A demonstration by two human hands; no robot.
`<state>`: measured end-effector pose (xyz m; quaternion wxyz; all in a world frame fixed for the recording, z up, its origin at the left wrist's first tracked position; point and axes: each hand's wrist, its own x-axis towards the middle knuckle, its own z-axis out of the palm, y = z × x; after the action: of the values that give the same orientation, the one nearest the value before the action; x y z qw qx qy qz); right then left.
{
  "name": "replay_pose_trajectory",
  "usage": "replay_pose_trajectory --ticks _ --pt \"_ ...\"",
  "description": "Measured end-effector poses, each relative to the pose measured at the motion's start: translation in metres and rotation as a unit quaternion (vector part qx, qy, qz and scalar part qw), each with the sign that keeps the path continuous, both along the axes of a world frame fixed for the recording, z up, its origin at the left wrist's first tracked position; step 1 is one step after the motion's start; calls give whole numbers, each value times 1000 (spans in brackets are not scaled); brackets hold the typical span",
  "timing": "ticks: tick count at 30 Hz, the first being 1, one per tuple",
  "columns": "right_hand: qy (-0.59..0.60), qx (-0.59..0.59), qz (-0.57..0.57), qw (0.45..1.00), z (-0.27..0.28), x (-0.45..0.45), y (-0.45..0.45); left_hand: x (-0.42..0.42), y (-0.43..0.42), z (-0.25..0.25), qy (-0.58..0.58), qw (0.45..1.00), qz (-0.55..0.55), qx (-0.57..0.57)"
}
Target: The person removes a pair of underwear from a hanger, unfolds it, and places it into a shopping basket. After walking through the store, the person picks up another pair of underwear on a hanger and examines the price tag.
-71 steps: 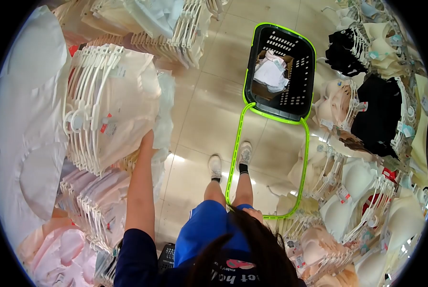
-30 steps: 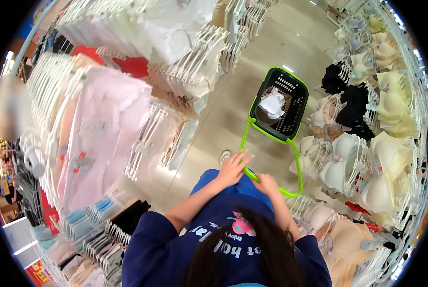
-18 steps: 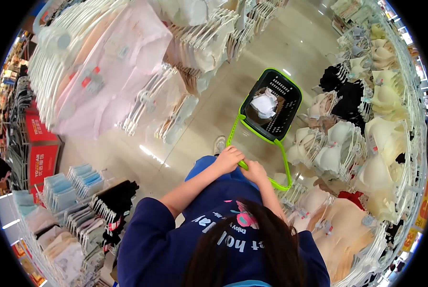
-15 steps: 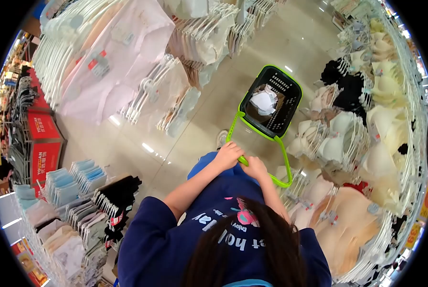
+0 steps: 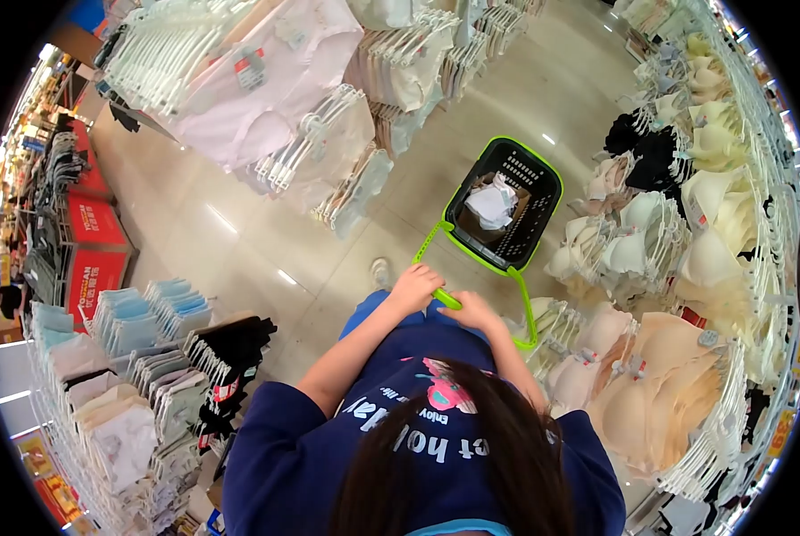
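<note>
My left hand (image 5: 416, 288) is closed around the green handle (image 5: 446, 299) of a shopping basket. My right hand (image 5: 471, 312) grips the same handle just to the right, its fingers curled over the end of the grip. In front of me the black basket (image 5: 487, 252) with a green rim stands on the floor, tilted in my view. Inside it lie a white crumpled item (image 5: 492, 204) and something brown like cardboard, partly hidden under it. Both hands are close to my waist.
Hanging underwear fills a rack (image 5: 266, 80) at the upper left. Bras on hangers (image 5: 659, 384) line the right side. Folded and hung garments (image 5: 150, 313) stand at the lower left, near red display boxes (image 5: 96, 232). A tiled floor (image 5: 266, 232) runs between.
The left racks have shifted rightward in view, and the basket sits slightly lower. My visible shoe is further left. Both hands keep hold of the handle.
</note>
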<state>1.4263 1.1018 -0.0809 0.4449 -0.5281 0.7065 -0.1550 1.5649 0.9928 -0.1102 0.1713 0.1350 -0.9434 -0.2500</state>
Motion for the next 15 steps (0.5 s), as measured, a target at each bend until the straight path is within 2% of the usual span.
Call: replay_pose_trajectory --ticks 5,8,11,15 --pt "28 -16 -63 997 12 12 2 2 -11 4 -19 1000 -16 -5" --pt "18 57 -81 995 16 22 -1 18 -23 -1 -18 999 -26 -10" --pt "57 49 -79 994 19 47 -5 46 -36 2 -37 997 -60 -11" --pt "81 -2 -110 991 -19 81 7 103 -51 17 1 997 -46 60"
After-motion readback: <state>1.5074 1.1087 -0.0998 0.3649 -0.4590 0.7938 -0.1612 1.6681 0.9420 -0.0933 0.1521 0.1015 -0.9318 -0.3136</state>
